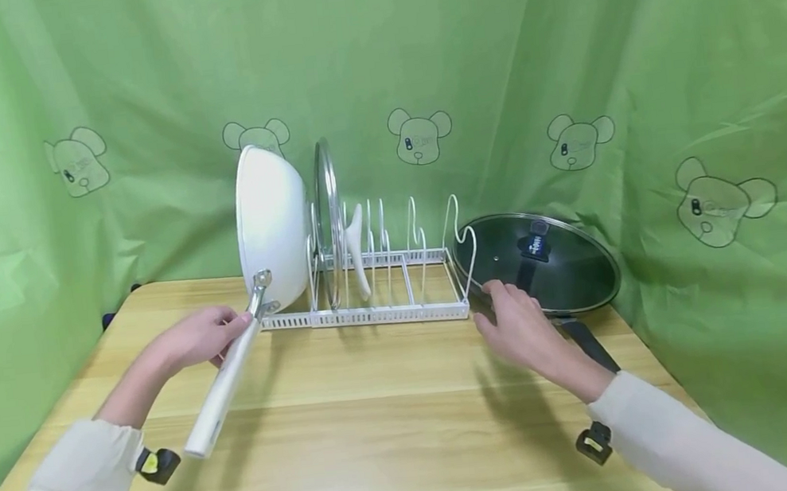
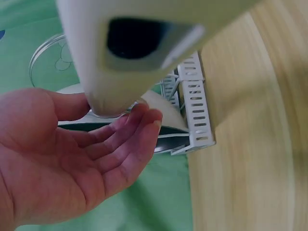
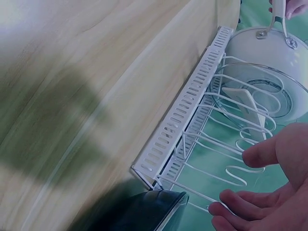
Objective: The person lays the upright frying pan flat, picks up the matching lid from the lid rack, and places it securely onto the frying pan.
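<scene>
A white pan (image 1: 276, 226) stands on its side at the left end of a white wire rack (image 1: 386, 315), its long handle (image 1: 224, 383) slanting toward the front. My left hand (image 1: 204, 335) pinches this handle near the pan, with the thumb on one side and fingertips on the other in the left wrist view. Beside the pan, a glass lid (image 1: 331, 228) stands upright in the rack, a white curved piece (image 1: 358, 253) at its right face. My right hand (image 1: 517, 324) holds nothing; its fingers are loosely bent near the rack's right end and the dark pan's lid.
On the right lies a dark pan with a glass lid (image 1: 569, 267) on it, its black handle (image 1: 589, 345) partly behind the right forearm. Wire dividers (image 1: 420, 251) rise along the rack. Green curtain (image 1: 373, 55) encloses the wooden table (image 1: 398, 429) at back and sides.
</scene>
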### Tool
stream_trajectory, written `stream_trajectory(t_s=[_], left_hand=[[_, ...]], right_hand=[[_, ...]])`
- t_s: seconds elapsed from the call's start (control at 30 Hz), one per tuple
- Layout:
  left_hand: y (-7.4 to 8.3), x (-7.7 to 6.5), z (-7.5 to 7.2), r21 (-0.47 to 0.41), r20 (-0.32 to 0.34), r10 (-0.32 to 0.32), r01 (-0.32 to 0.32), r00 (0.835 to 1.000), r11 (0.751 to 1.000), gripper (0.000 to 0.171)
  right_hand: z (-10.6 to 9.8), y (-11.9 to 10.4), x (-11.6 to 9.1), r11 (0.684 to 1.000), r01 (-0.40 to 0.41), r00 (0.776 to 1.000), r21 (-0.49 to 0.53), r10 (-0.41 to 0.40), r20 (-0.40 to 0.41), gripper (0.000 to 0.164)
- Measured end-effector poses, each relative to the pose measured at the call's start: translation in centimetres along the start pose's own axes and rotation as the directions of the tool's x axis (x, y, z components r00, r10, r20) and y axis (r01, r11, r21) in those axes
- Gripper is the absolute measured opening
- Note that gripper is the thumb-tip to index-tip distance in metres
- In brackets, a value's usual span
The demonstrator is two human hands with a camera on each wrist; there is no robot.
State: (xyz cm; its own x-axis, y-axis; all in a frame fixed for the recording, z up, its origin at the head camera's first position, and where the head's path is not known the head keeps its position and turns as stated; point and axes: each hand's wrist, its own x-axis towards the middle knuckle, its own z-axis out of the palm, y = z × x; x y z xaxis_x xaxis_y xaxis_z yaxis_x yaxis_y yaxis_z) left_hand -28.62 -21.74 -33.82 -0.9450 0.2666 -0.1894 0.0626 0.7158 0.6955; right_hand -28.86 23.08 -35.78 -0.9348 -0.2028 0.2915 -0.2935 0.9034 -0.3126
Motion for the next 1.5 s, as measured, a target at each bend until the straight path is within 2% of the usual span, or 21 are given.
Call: stream_trajectory(t_s=[0.1,0.23,0.3,0.47,0.57,0.67,0.73,1.03,1.33,1.5], left_hand=[[-0.4,0.1,0.4,-0.055,0.027,0.004,-0.002,1.000,0.998,0.044],[-0.9,0.0,1.0,-0.184,0.048,-0.002,0.011,0.999,0.983,0.049],[-1.3,-0.1,1.4,-0.269,0.082,-0.008,0.030,0.997,0.963,0.054],[-2.3,-0.7,2.2,-0.459,0.218,0.010,0.094,0.976,0.884,0.065],[-2.8,-0.9,2.3,-0.528,0.273,0.040,0.115,0.961,0.842,0.065],[-3.2,-1.0,2.3,-0.561,0.303,0.059,0.128,0.951,0.818,0.061],[-3.3,-1.0,2.3,-0.569,0.307,0.058,0.134,0.950,0.811,0.060],[-3.4,-0.7,2.3,-0.572,0.287,0.063,0.118,0.956,0.812,0.058],[-2.9,-0.7,2.6,-0.594,0.215,-0.011,0.140,0.976,0.792,0.060],[-2.2,-0.8,2.4,-0.590,0.170,-0.039,0.134,0.985,0.796,0.061]], right_hand=[[0.1,0.1,-0.1,1.000,-0.007,1.000,0.003,0.007,0.004,0.046],[0.1,0.4,-0.1,1.000,-0.022,1.000,0.005,0.022,0.017,0.045],[0.2,0.5,-0.2,1.000,-0.031,0.999,0.004,0.030,0.027,0.046],[0.4,0.8,-0.2,1.000,-0.028,0.999,0.006,0.028,0.028,0.045],[0.6,0.9,-0.2,0.999,-0.032,0.999,0.016,0.031,0.030,0.045],[0.9,0.9,-0.2,0.999,-0.036,0.999,0.020,0.036,0.041,0.045],[1.1,1.0,-0.2,0.999,-0.036,0.999,0.020,0.036,0.041,0.045],[1.2,1.0,-0.3,0.999,-0.025,1.000,0.022,0.025,0.015,0.040],[1.6,0.9,0.1,0.999,-0.046,0.998,0.021,0.045,0.047,0.041],[2.0,0.5,0.4,0.998,-0.050,0.995,0.026,0.048,0.089,0.042]])
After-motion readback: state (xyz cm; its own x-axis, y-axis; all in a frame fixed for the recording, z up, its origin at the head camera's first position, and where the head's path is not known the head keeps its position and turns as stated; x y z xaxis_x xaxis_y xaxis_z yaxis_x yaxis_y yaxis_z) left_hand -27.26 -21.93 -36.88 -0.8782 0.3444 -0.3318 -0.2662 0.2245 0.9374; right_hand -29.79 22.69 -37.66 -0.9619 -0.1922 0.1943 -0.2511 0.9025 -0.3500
